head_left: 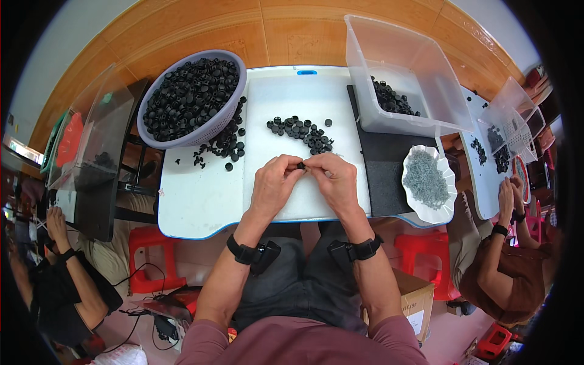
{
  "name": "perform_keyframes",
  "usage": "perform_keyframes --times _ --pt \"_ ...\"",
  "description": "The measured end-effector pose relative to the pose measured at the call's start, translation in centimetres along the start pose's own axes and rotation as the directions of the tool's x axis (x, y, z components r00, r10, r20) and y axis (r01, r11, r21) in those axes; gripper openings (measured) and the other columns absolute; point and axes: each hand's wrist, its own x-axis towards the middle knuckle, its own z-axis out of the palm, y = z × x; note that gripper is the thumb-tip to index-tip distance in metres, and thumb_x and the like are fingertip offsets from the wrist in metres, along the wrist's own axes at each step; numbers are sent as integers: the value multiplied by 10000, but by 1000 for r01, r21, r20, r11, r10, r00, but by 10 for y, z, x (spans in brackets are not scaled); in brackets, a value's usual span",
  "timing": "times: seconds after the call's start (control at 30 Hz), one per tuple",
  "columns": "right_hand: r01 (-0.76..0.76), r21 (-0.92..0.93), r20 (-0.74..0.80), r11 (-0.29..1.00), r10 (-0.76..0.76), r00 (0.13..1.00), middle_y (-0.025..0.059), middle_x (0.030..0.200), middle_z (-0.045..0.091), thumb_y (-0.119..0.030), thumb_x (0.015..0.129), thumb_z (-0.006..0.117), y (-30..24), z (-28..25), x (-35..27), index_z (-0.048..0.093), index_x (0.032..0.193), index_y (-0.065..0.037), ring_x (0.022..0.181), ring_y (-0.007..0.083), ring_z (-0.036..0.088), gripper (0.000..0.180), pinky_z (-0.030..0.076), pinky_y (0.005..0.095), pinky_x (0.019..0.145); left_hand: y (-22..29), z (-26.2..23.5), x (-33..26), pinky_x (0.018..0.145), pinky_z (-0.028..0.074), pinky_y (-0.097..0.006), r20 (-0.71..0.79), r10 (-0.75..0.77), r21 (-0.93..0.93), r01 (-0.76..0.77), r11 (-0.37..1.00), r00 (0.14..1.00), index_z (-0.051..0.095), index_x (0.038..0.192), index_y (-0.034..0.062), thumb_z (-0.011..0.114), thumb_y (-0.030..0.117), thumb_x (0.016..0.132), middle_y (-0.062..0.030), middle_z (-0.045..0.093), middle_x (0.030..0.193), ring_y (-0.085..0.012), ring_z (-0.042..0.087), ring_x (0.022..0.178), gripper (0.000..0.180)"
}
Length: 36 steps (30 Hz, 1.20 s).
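Observation:
Over the middle of the white table, my left hand (273, 185) and my right hand (332, 182) meet at the fingertips. Between them they pinch a small black round plastic part (301, 165), mostly covered by my fingers. Just beyond my hands, a curved cluster of similar black round parts (298, 129) lies on a white mat (261, 97). More loose black parts (228, 143) lie to the left of the mat. Both my wrists carry black straps with small boxes.
At the far left stands a grey-purple basket (242, 91) heaped with black parts. A clear bin (420, 67) at the far right holds some more. Nearer on the right, a white scalloped dish (447, 210) holds small grey-translucent pieces beside a black mat (389, 176). People work at both sides.

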Motion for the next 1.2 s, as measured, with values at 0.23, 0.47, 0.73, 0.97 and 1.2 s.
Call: perform_keyframes --times 0.23,0.47,0.73,0.97,1.2 --pt "76 -78 -8 994 -77 997 113 848 735 36 838 727 -5 1 -1 762 942 -21 767 260 713 123 559 340 676 2 0 1 740 593 -357 7 -3 26 3 1000 1000 693 1037 -7 766 41 858 -148 736 922 -272 742 832 200" --pt "105 -121 15 987 -104 994 122 886 740 36 858 718 -11 4 -2 754 1015 -28 772 282 716 173 565 352 679 -3 -8 4 791 600 -334 61 -14 -39 16 999 998 717 1122 -1 764 86 857 -164 761 961 -256 756 874 283" --pt "176 -97 27 980 -175 984 145 957 747 53 871 703 -11 2 -3 733 1100 -31 827 306 736 245 580 357 723 -3 -12 7 820 573 -264 185 -255 -358 306 882 949 736 1154 -33 744 130 930 -128 789 1011 -158 750 939 277" --pt "-73 169 67 983 62 996 140 1007 771 44 902 686 -6 -1 -6 713 1128 2 924 242 766 231 589 331 810 -4 -8 4 826 571 -268 167 -249 -352 294 889 954 733 1143 -35 733 119 935 -125 788 1003 -158 749 938 259" --pt "-201 139 65 970 193 979 134 998 777 11 913 692 -1 0 -3 716 1143 8 942 219 765 232 580 309 814 -3 -6 5 839 579 -298 109 -228 -272 250 929 967 730 1143 -16 716 114 937 -126 786 1003 -186 757 938 245"
